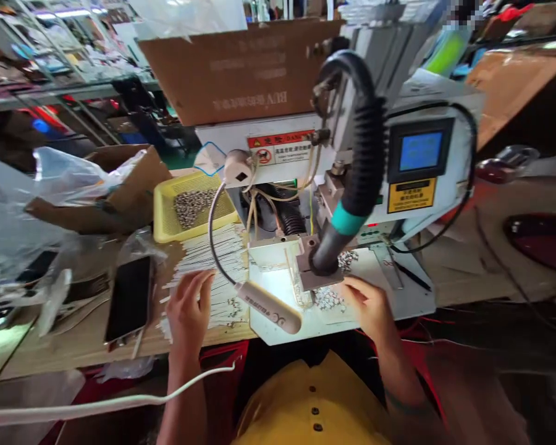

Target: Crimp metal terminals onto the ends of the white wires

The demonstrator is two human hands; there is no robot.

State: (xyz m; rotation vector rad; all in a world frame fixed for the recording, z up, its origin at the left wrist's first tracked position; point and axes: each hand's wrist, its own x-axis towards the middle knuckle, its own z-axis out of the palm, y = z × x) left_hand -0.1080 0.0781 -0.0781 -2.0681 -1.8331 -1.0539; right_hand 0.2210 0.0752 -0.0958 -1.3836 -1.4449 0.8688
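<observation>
Reaching well apart, the left hand [188, 301] bends over white wires [222, 303] along the left edge of the white base plate [327, 326], and the right hand [368, 303] is by small loose parts [328, 301] near that plate's front edge; whether either holds anything, I cannot tell. Work looks underway: more pieces [192, 207] lie in the yellow basket [161, 230], though finished wires cannot be told from untouched ones.

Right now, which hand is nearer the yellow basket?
Left: the left hand is in front of the yellow basket; the right hand is well to its right, beside small parts.
</observation>
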